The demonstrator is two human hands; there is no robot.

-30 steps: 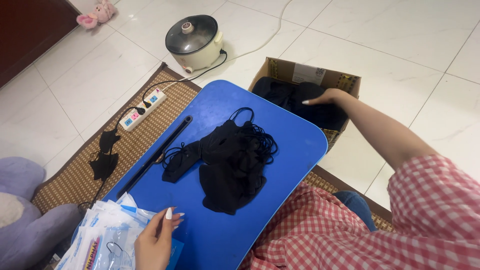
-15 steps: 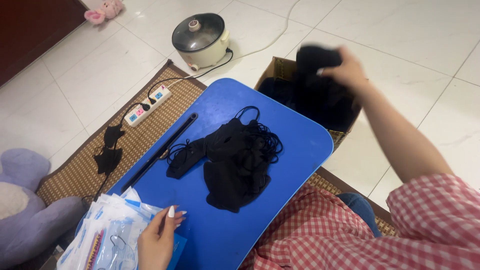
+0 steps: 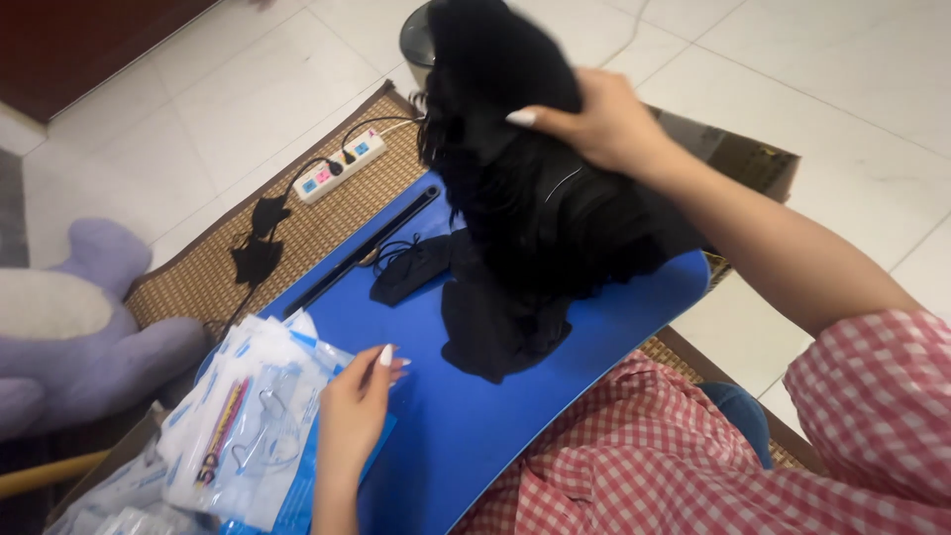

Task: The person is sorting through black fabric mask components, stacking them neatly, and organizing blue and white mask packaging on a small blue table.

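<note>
A large bunch of black masks (image 3: 525,149) is grasped in the right hand (image 3: 599,124), with the fingers clenched into the top of the bunch, and is held in the air above the far end of the blue bench (image 3: 466,436). Its lower part hangs down towards a smaller heap of black masks (image 3: 495,327) that already lies on the bench, with 1 folded black mask (image 3: 411,269) just beside that heap on its left. The left hand (image 3: 355,411) is rested at the near left edge of the bench, its fingers laid loosely on a stack of clear packets (image 3: 248,426); nothing is gripped there. Beyond the bench, behind the right forearm, a cardboard box (image 3: 738,159) is seen on the floor; what it still contains is hidden. To the left of the bench 1 black mask (image 3: 256,253) lies on the woven mat (image 3: 188,282), near a power strip (image 3: 339,168). Judged from this, part of the work is done: some masks are already on the bench and 1 more bunch is carried above it, not yet set down. The packets appear untouched by any mask so far.
</note>
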